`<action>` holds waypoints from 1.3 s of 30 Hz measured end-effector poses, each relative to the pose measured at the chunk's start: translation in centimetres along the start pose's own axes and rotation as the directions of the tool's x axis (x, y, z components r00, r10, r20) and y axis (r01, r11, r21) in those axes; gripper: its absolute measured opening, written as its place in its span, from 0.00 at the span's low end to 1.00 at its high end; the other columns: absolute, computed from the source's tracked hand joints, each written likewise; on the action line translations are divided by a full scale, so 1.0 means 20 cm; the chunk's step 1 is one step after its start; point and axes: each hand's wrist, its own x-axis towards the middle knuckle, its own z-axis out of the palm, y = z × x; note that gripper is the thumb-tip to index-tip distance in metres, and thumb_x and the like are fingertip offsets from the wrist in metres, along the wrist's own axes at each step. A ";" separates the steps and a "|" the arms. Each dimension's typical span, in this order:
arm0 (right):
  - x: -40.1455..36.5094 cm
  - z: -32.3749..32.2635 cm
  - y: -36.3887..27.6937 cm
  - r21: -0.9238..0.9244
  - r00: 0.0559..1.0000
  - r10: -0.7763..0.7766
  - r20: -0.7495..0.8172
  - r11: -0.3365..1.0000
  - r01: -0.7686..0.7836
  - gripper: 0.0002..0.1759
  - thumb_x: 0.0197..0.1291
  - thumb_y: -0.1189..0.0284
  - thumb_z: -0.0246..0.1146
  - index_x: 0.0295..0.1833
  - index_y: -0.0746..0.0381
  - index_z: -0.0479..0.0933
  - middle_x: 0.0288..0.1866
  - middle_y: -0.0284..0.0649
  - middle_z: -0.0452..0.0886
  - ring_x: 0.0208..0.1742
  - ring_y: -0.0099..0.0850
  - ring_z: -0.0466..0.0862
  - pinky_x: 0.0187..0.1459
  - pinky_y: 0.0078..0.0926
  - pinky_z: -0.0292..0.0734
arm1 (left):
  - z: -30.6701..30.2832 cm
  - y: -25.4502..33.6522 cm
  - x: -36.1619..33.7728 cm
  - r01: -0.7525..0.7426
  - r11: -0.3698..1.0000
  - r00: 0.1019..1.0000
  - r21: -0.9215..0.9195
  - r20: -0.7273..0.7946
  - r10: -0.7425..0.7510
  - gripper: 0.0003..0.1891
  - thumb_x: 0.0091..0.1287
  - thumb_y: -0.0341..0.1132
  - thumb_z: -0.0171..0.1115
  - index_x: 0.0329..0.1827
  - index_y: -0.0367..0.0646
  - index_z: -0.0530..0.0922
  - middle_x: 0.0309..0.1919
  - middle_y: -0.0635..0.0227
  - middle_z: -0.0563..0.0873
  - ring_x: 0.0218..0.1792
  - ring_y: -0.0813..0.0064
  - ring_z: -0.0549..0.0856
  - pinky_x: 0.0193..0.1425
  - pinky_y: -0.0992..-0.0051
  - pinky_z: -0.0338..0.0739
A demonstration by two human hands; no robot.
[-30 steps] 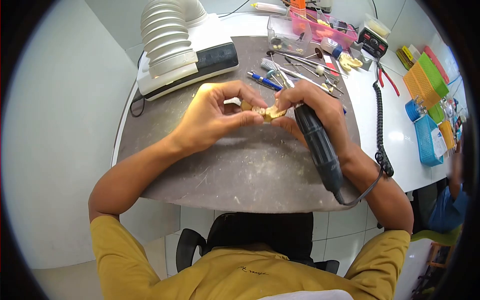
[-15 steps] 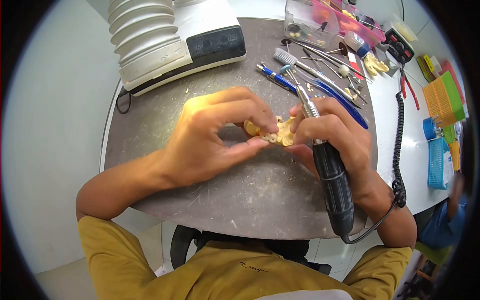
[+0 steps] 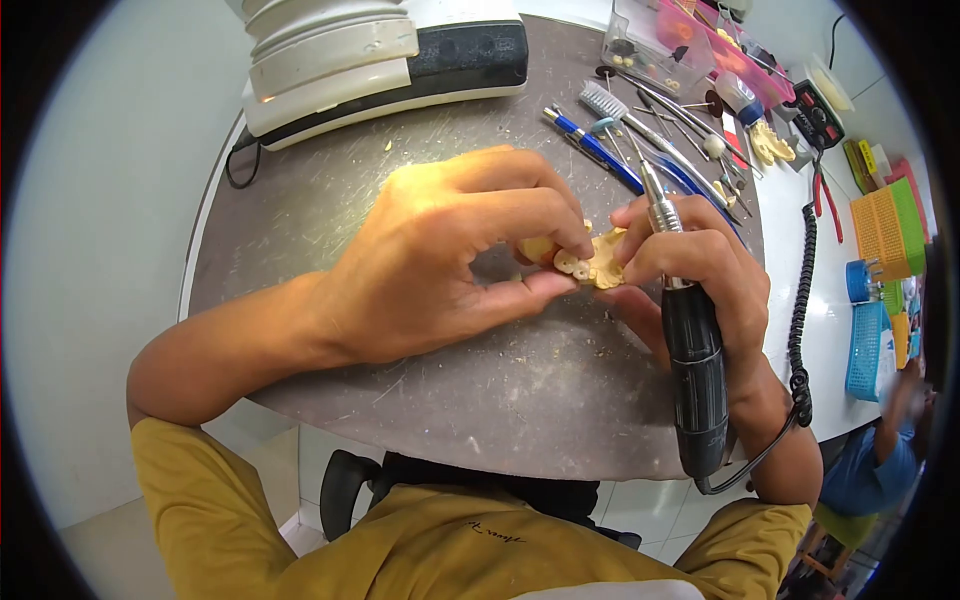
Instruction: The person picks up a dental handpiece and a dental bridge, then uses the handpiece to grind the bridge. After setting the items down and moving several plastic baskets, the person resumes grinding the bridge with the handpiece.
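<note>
Left hand (image 3: 440,265): closed narrowly, thumb and fingertips pinching the dental cast (image 3: 590,262) above the middle of the grey worktop (image 3: 480,400).
Right hand (image 3: 700,270): wrapped round the micromotor handpiece (image 3: 695,380) with the metal nose up by the fingertips. The black body runs back past the wrist, and the fingertips also touch the cast's right end.
Dental cast: small and pale yellow, tooth row facing the camera. It seems held just clear of the worktop.
Handling: probably light, stiff and brittle plaster, with teeth likely to chip. The base and flanks look the safer hold, and dust may make it slippery.
Far edge of worktop: dust extractor (image 3: 380,50) with ribbed hose.
Far right of worktop: blue pen (image 3: 590,145), brush (image 3: 603,100), metal instruments (image 3: 680,140), clear box (image 3: 650,45).
Beyond worktop's right edge: coiled cable (image 3: 800,300), red-handled pliers (image 3: 825,195), and another person's blue sleeve (image 3: 870,475).
In the way: the cable trails from the handpiece's rear end, and chips and grit lie on the worktop under both hands.
</note>
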 end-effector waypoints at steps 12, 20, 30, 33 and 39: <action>0.00 0.00 0.00 0.013 0.999 0.008 0.036 1.000 -0.008 0.15 0.46 0.81 0.73 0.41 0.62 0.80 0.40 0.45 0.81 0.39 0.37 0.84 0.38 0.28 0.79 | -0.01 0.01 -0.01 -0.009 0.997 1.000 0.079 -0.003 0.010 0.13 0.50 0.20 0.73 0.39 0.37 0.84 0.39 0.61 0.84 0.37 0.71 0.87 0.41 0.77 0.84; 0.00 0.01 0.00 -0.008 1.000 0.012 -0.002 1.000 -0.012 0.14 0.45 0.81 0.73 0.40 0.62 0.80 0.37 0.43 0.79 0.35 0.35 0.82 0.36 0.28 0.78 | -0.03 -0.02 0.00 0.062 0.982 0.994 -0.177 -0.076 -0.077 0.11 0.59 0.23 0.69 0.44 0.36 0.84 0.44 0.61 0.84 0.44 0.74 0.85 0.49 0.75 0.83; 0.01 0.00 -0.06 -0.084 0.986 0.103 0.132 0.992 -0.092 0.15 0.45 0.78 0.74 0.40 0.59 0.80 0.38 0.42 0.79 0.35 0.36 0.81 0.35 0.30 0.76 | -0.06 -0.01 0.01 0.291 0.868 0.933 -0.402 -0.081 -0.350 0.12 0.65 0.27 0.66 0.51 0.36 0.80 0.45 0.64 0.84 0.48 0.76 0.83 0.56 0.74 0.78; 0.02 0.00 -0.06 -0.195 0.983 0.120 0.140 0.976 -0.091 0.16 0.45 0.75 0.75 0.40 0.59 0.80 0.37 0.41 0.78 0.38 0.37 0.81 0.38 0.30 0.77 | -0.06 -0.04 0.01 0.289 0.804 0.924 -0.520 -0.069 -0.376 0.12 0.67 0.27 0.64 0.52 0.37 0.79 0.47 0.63 0.85 0.47 0.75 0.85 0.53 0.75 0.80; 0.03 -0.02 -0.05 -0.096 0.990 0.079 -0.115 0.991 -0.091 0.25 0.48 0.60 0.76 0.50 0.60 0.81 0.38 0.41 0.79 0.39 0.33 0.81 0.43 0.31 0.78 | -0.04 -0.03 0.02 0.321 0.634 0.904 -0.704 0.029 -0.426 0.14 0.68 0.29 0.64 0.55 0.34 0.78 0.49 0.59 0.84 0.50 0.72 0.85 0.57 0.75 0.81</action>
